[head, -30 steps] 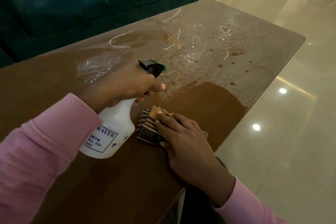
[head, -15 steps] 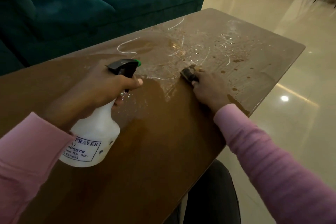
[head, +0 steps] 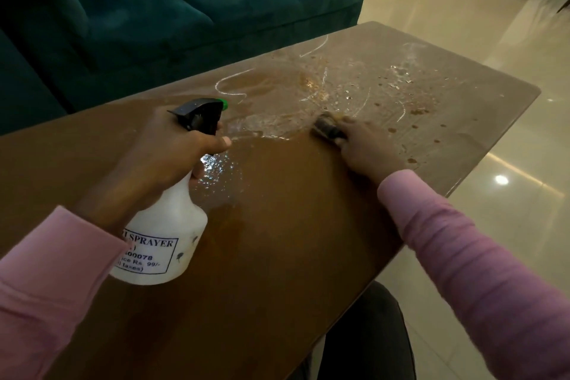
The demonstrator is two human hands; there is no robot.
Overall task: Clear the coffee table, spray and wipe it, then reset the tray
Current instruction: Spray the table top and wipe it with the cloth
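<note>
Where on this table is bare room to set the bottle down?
Bare table lies between the spray bottle and the right sleeve, down to the near edge. Beyond the cloth, the far half is wet with droplets and streaks.

Standing as a brown coffee table (head: 293, 241), bearing wet streaks (head: 320, 83) across the far half and carrying a dark cloth (head: 327, 128).

The person wears a pink long-sleeved top. The left sleeve (head: 46, 287) and the right sleeve (head: 478, 271) reach to the wrists, and the soft knit fabric shows many small folds. Dark trousers (head: 370, 342) cover the legs.
</note>
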